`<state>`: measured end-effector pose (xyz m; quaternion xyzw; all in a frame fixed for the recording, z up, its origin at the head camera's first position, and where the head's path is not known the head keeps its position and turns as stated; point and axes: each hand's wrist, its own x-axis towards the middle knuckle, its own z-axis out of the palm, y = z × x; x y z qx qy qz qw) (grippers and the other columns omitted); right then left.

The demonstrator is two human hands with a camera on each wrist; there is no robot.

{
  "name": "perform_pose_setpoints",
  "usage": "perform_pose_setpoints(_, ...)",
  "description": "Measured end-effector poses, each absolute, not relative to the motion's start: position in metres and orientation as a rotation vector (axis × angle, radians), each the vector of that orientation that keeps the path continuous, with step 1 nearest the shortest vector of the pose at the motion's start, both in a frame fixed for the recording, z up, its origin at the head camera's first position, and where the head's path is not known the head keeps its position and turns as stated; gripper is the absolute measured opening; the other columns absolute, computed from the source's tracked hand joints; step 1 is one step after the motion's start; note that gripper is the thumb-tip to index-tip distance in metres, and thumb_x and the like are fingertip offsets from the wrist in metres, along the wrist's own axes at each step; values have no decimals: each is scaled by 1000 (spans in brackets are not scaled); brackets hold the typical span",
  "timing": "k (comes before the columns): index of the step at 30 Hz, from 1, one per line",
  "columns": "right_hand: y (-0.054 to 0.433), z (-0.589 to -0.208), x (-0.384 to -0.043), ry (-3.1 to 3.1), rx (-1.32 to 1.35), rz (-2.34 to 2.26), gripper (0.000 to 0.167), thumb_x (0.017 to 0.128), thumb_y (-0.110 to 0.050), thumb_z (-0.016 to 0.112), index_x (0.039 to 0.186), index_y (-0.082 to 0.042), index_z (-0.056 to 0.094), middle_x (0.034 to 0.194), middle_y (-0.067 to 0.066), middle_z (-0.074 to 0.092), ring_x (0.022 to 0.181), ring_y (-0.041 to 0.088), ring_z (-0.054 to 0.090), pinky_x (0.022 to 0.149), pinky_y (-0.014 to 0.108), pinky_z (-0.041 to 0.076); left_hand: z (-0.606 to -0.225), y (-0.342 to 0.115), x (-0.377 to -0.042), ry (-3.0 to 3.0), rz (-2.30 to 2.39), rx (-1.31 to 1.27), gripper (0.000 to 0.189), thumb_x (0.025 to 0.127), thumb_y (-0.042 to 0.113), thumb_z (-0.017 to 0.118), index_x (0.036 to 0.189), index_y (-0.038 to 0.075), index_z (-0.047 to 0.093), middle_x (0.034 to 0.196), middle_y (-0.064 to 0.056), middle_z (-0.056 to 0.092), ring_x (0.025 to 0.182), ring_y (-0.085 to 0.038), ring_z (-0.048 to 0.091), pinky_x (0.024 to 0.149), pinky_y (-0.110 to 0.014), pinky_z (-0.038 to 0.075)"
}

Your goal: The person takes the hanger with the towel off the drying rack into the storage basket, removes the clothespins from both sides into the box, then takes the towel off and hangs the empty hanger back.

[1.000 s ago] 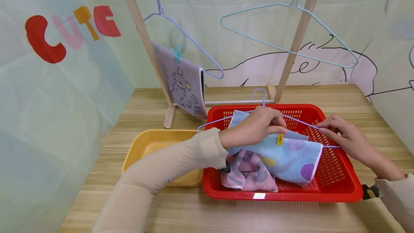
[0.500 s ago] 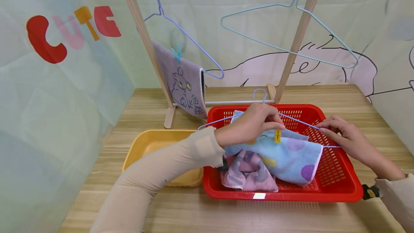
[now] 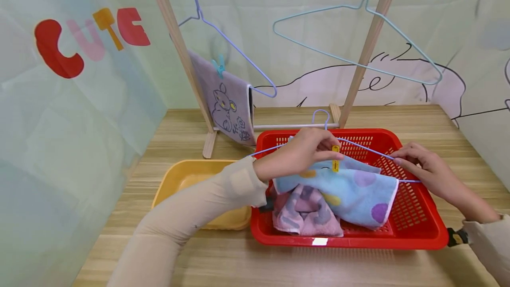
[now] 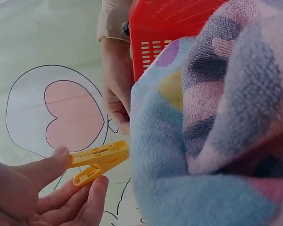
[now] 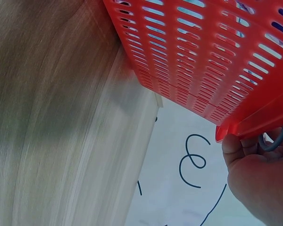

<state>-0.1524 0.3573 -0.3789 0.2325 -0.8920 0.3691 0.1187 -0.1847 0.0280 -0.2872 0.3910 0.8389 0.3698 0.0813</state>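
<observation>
Red basket sat up front on a wood table, with a scrunched pink-and-grey towel at its near side. A yellow tray was just left of it, partly behind the left sleeve. A spotty blue towel was draped over the bottom bar of a purple hanger, within the basket.

Left hand was pinching a yellow peg between thumb and fingers at the blue towel's upper part; honestly couldn't tell if the peg's tip was biting the cloth. Right hand had the hanger's right arm pinched, over the right rim.

Further back stood a wooden rack: grey towel with a teal peg on a second hanger, left, and a mint hanger, right. Behind that, CUTE letters on the left wall.
</observation>
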Motion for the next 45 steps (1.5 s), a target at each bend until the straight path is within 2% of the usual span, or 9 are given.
perform_pose_setpoints(5, 356, -379, -152, -2607, 680, 1085, 17, 95, 3, 63, 110, 1, 70, 94, -7, 56, 73, 9, 48, 55, 18, 44, -283, 18, -185, 2523, 1100, 1116, 32, 91, 21, 75, 115, 1, 69, 101, -3, 72, 88, -7, 66, 81, -13, 49)
perform_pose_setpoints(19, 356, -381, -151, -2607, 659, 1092, 20, 93, 5, 65, 112, 2, 69, 96, -6, 58, 73, 12, 50, 57, 15, 46, -285, -13, -189, 2581, 1038, 1061, 40, 94, 28, 72, 125, 3, 66, 106, -1, 71, 94, -10, 64, 82, -17, 50)
perform_pose_setpoints(30, 355, -379, -151, -2604, 675, 1085, 18, 94, 4, 63, 111, 1, 69, 95, -7, 56, 74, 9, 46, 55, 18, 41, -285, -39, -190, 2612, 1088, 1025, 34, 96, 26, 70, 123, 5, 68, 104, -1, 71, 93, -13, 62, 80, -22, 52)
perform_pose_setpoints(45, 356, -380, -150, -2623, 657, 1098, 20, 94, 5, 63, 113, 2, 69, 96, -7, 57, 75, 9, 48, 56, 16, 44, -282, -86, -186, 2648, 1199, 891, 32, 93, 26, 73, 119, 7, 70, 104, -1, 70, 94, -16, 64, 82, -30, 54)
